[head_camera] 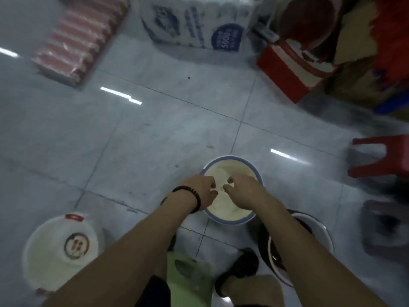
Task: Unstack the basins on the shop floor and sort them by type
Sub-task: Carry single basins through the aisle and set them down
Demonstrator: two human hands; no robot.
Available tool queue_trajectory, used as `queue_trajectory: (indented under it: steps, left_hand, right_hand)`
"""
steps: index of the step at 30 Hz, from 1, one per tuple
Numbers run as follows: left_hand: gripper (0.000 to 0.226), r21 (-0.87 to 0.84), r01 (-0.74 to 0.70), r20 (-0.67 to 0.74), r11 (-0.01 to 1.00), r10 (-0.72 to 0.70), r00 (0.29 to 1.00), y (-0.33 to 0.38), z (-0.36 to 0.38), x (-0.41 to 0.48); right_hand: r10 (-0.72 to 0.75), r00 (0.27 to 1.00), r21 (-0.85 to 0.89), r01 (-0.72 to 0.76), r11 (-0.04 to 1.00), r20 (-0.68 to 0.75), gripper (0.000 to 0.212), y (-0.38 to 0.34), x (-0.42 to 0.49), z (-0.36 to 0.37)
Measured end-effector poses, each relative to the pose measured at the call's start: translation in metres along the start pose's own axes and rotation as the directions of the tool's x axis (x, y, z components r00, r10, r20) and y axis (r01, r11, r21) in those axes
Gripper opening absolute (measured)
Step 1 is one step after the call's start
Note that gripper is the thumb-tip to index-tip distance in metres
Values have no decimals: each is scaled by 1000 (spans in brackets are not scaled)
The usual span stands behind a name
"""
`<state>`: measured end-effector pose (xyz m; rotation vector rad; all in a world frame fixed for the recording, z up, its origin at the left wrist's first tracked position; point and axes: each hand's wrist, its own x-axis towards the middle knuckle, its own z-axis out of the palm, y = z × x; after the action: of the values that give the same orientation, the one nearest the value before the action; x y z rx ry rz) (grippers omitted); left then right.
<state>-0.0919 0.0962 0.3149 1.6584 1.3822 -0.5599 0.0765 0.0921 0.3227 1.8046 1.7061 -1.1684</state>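
The left hand [200,191] and right hand [242,192], curled and nearly meeting, reach into the blue-rimmed cream basin [230,157] on the near floor [155,129], grip lost to blur, probably freeing a nested one; next needs a rim hold.

Both bare forearms reach forward and down, angling in toward each other. The left hand [200,189] and right hand [244,192] sit just beside one another, knuckles up, fingertips almost meeting. Fingers on both curl inward, and whether they pinch anything is lost in the blur. A dark beaded bracelet [194,199] rings the left wrist. Lower down, one foot in a dark sandal [239,271] is planted flat.
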Motion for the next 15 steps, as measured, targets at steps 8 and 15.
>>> queue_trajectory:
  steps: [8,15]
  left_hand:
    - [38,-231,213,-91,949,-239,967,-121,-136,-182]
    - [42,-395,251,-214,884,-354,910,-222,-221,-271]
  right_hand:
    - [-153,983,-267,175,948,101,44,-187,-104,-92]
    - [-312,943,-343,332,879,115,59,-360,-99,-129]
